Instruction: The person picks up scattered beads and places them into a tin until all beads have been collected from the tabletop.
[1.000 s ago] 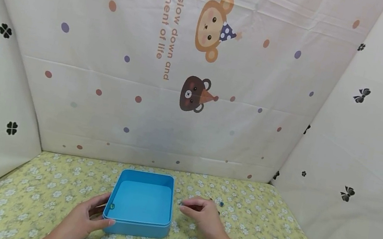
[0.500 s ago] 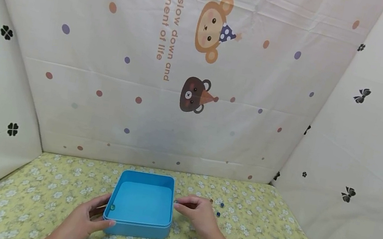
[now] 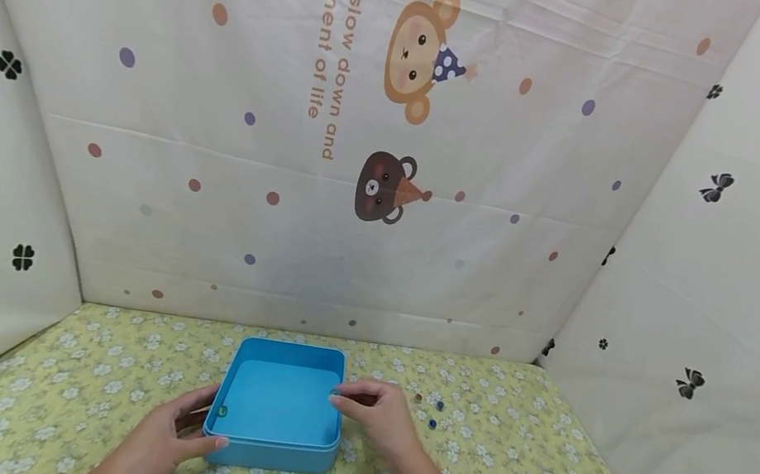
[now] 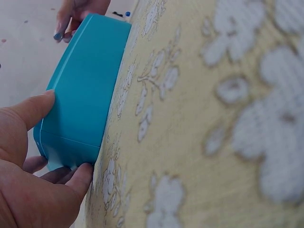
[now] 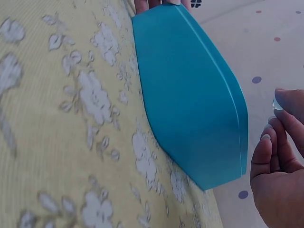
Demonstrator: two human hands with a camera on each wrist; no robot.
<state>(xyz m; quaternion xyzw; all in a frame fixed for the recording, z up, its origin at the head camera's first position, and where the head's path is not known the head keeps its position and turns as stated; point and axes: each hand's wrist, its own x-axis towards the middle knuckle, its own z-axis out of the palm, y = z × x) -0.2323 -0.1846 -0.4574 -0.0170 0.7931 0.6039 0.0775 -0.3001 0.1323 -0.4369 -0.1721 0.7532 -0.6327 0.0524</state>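
Note:
A square blue box (image 3: 271, 454) without a lid sits on the flowered cloth. My left hand (image 3: 149, 442) grips its near left corner, thumb on the front wall and fingers round the side. Inside, a small green marble (image 3: 222, 411) lies by the left wall. Over the box's right rim, my right hand (image 3: 382, 426) pinches a small glassy marble (image 5: 277, 104) between thumb and forefinger. In the head view the fingertips mostly hide it; the left wrist view shows a bluish bit of the marble (image 4: 58, 36).
Right of the box, two dark blue marbles (image 3: 440, 406) and a reddish one (image 3: 418, 398) lie on the yellow flowered cloth (image 3: 523, 462). A printed white curtain (image 3: 316, 260) stands behind, with more white sheets at both sides.
My right hand has moved left with the pinched marble, from beside the box to over its right rim. The marbles on the cloth have come into fuller view. My left hand stays put.

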